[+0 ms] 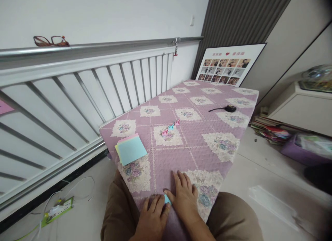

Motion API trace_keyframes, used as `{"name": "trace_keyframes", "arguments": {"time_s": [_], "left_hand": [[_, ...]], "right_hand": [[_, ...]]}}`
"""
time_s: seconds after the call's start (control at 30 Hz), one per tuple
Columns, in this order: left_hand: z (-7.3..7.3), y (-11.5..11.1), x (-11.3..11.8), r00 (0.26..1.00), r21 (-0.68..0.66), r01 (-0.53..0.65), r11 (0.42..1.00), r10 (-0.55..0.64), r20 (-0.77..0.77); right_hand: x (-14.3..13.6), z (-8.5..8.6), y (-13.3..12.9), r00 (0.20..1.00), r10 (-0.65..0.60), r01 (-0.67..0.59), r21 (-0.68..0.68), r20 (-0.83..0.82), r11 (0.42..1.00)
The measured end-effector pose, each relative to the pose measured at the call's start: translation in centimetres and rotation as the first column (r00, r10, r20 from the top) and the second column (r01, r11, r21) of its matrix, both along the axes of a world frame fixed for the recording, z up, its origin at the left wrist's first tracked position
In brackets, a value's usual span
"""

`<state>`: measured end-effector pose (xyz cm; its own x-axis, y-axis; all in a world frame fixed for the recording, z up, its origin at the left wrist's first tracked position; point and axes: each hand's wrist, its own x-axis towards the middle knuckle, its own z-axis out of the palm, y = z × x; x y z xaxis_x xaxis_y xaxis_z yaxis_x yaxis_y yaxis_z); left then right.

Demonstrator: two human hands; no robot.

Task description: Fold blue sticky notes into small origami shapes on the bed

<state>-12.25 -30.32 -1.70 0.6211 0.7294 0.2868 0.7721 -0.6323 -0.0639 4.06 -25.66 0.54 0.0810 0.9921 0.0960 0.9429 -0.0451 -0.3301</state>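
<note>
Small blue paper at near table edge, between left hand and right hand, fingers of both touching it, whether pinched cannot be told; three folded paper pieces beyond, paper stack to the left.

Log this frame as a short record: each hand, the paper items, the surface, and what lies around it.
left hand: fingers at a small blue paper piece; grip unclear
right hand: spread on the cloth, thumb by the same piece
small shapes: pink, blue, pink, in a slanting row
loose sheets: stack near the table's left edge, blue sheet on top, pink and yellow edges showing
surface: purple floral cloth
far right of table: black object with a thin strap
on rail: glasses
</note>
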Motion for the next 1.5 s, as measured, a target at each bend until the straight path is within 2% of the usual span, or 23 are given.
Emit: {"name": "trace_keyframes", "arguments": {"time_s": [0.13,0.27,0.4,0.67,0.97,1.1,1.2,1.27,1.4,1.5], "left_hand": [[-0.3,0.0,0.0,1.000,-0.001,-0.013,1.000,0.013,0.011],[-0.6,0.1,0.2,0.998,0.045,-0.033,0.998,0.031,0.054],[-1.0,0.1,0.1,0.997,0.076,-0.021,0.997,0.015,0.080],[-2.1,0.4,-0.2,0.997,0.123,-0.011,0.992,0.000,0.083],[-1.1,0.7,1.1,0.992,0.143,-0.048,0.989,0.031,0.123],[-1.0,0.8,0.6,0.987,0.129,-0.044,0.991,0.023,0.162],[-0.4,0.9,0.0,0.982,0.022,-0.007,1.000,0.003,0.188],[0.5,1.1,-0.4,0.985,-0.157,0.006,0.988,0.021,0.173],[2.7,1.7,-0.5,0.971,-0.502,-0.028,0.864,0.142,0.190],[3.6,2.3,0.0,0.944,-0.597,-0.046,0.801,0.230,0.236]], "right_hand": [[0.7,0.0,0.1,0.999,0.004,-0.006,-0.049,-0.035,0.999],[2.1,-0.2,-0.3,0.994,0.071,-0.078,-0.083,-0.086,0.993],[3.0,-0.6,-0.8,0.990,0.129,-0.132,-0.049,-0.061,0.990],[3.0,-1.1,-0.8,0.990,0.132,-0.133,-0.027,-0.043,0.991],[3.2,-1.3,-1.2,0.983,0.172,-0.170,0.041,-0.065,0.985],[3.3,-0.9,-2.0,0.937,0.328,-0.316,0.113,-0.121,0.942],[3.2,-0.1,-2.5,0.871,0.460,-0.454,0.075,-0.171,0.888],[3.0,0.4,-2.7,0.856,0.483,-0.485,0.040,-0.183,0.874],[2.7,0.7,-2.3,0.862,0.467,-0.478,-0.008,-0.200,0.879],[2.6,0.8,-2.0,0.856,0.471,-0.482,0.000,-0.214,0.876]]}}
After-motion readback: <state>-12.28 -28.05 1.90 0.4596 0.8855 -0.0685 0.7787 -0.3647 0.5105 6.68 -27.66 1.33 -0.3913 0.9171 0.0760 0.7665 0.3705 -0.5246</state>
